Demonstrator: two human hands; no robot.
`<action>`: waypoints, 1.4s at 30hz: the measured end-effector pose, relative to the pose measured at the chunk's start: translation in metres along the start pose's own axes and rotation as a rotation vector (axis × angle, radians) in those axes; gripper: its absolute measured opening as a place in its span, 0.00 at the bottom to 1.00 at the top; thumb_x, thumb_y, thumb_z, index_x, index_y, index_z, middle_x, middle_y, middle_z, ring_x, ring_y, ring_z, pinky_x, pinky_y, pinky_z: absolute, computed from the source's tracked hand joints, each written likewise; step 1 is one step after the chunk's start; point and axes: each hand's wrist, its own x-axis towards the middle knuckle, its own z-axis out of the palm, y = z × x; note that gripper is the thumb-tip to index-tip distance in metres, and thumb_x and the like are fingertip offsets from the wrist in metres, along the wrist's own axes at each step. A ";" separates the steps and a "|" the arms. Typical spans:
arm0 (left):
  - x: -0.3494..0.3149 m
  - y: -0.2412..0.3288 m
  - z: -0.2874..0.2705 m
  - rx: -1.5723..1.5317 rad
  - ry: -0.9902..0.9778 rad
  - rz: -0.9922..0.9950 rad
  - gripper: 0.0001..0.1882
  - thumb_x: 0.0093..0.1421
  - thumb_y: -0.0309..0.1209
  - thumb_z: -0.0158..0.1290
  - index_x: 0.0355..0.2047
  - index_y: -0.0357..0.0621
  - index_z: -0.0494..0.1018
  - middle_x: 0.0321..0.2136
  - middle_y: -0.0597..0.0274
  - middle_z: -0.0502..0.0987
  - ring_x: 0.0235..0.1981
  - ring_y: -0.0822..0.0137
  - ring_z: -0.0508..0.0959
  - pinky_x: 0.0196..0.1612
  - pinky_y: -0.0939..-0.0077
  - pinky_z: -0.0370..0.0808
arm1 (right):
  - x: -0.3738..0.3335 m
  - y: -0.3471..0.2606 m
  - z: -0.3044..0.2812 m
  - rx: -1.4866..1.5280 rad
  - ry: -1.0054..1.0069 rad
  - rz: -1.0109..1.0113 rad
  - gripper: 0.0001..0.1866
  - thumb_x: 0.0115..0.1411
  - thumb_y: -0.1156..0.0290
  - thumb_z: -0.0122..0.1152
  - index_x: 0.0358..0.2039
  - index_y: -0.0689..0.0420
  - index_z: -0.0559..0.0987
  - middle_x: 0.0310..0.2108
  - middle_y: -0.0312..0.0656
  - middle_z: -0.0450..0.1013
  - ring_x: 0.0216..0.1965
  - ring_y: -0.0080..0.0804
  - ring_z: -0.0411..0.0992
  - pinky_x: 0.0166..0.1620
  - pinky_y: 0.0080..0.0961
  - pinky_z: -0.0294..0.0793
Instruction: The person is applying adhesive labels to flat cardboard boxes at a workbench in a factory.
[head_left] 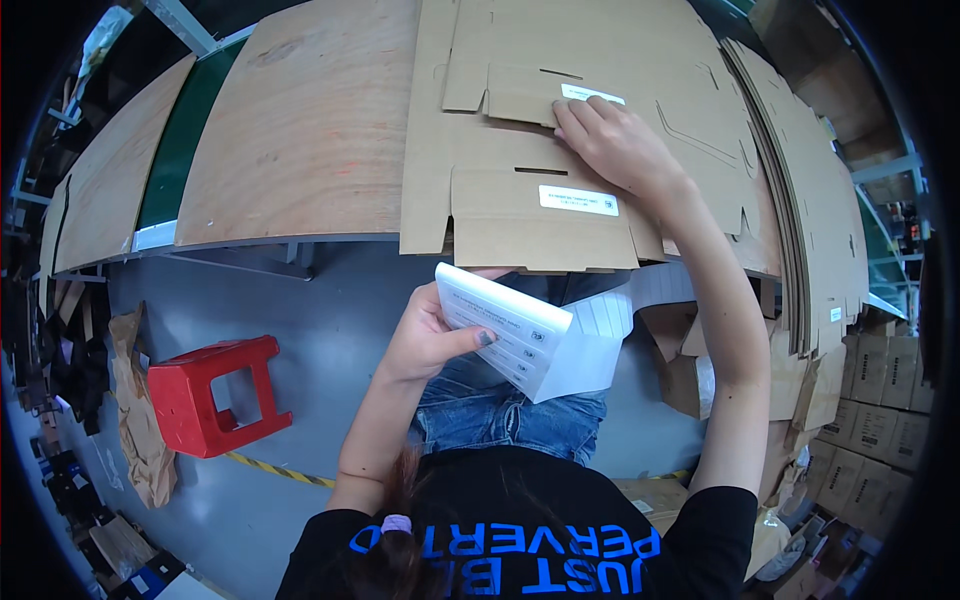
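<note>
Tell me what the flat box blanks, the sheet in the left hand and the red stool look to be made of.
Box blanks: matte brown cardboard, with die-cut slots and flaps. Sheet in the left hand: white paper labels, seemingly on a smoother backing that curls. Red stool: probably moulded plastic, uniform colour, slight sheen.

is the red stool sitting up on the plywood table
No, the red stool stands on the grey floor below and left of the plywood table, near the left hand.

Single head-worn fisheye view, looking steeply down from above the wearer's own shoulders onto the plywood surface (300,130) ahead; close to it, edges bending toward the dark rim, floor (300,310) visible below the surface.
</note>
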 end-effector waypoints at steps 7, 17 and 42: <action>0.002 0.010 -0.003 -0.013 -0.051 -0.033 0.33 0.44 0.19 0.60 0.53 0.31 0.66 0.43 0.40 0.75 0.36 0.61 0.80 0.36 0.78 0.79 | -0.005 -0.028 -0.057 0.100 0.154 -0.056 0.08 0.56 0.71 0.55 0.37 0.56 0.72 0.27 0.35 0.72 0.27 0.24 0.71 0.31 0.17 0.71; 0.008 0.011 0.007 0.124 -0.158 0.052 0.29 0.45 0.19 0.58 0.51 0.34 0.68 0.40 0.46 0.77 0.34 0.61 0.80 0.38 0.76 0.78 | -0.042 -0.058 -0.075 0.152 0.038 0.141 0.17 0.51 0.74 0.58 0.43 0.56 0.74 0.33 0.37 0.68 0.33 0.27 0.66 0.35 0.21 0.68; -0.034 0.010 0.023 0.244 0.144 0.020 0.08 0.53 0.21 0.54 0.34 0.32 0.73 0.29 0.55 0.79 0.24 0.68 0.79 0.28 0.83 0.76 | -0.015 -0.051 -0.040 0.388 -0.008 0.189 0.12 0.57 0.65 0.54 0.40 0.55 0.75 0.35 0.42 0.66 0.36 0.34 0.66 0.40 0.29 0.67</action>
